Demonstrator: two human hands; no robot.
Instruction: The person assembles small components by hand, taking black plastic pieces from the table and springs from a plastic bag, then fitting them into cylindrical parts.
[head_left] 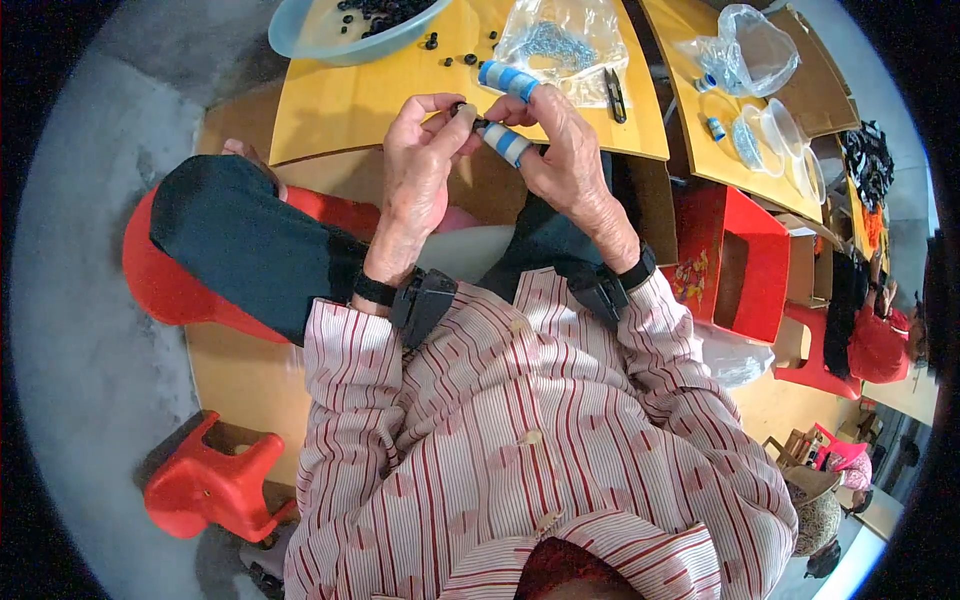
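Only the head view here, looking straight down. Both hands are up together at 12 o'clock, just over the near edge of the yellow worktop. The left hand has thumb and forefinger pinched shut on a tiny black bead. The right hand is closed too, fingertips meeting the left ones, and two of its fingers wear blue-and-white tape. I can't tell whether the right actually grips the bead or only steadies it.

Key relation: the bead sits right at the left grip's tips, at about 3 o'clock from that thumb, with the right fingertips touching in from the other side. So both hands are equally near, no gap to close. The bead's too small to read any long axis.

Around them: a blue bowl of black beads at 11 o'clock, loose beads scattered beside it, a clear bag with metal bits at 12, small snips just right of the bag. A red box stands at 3 o'clock, a red stool at 8.
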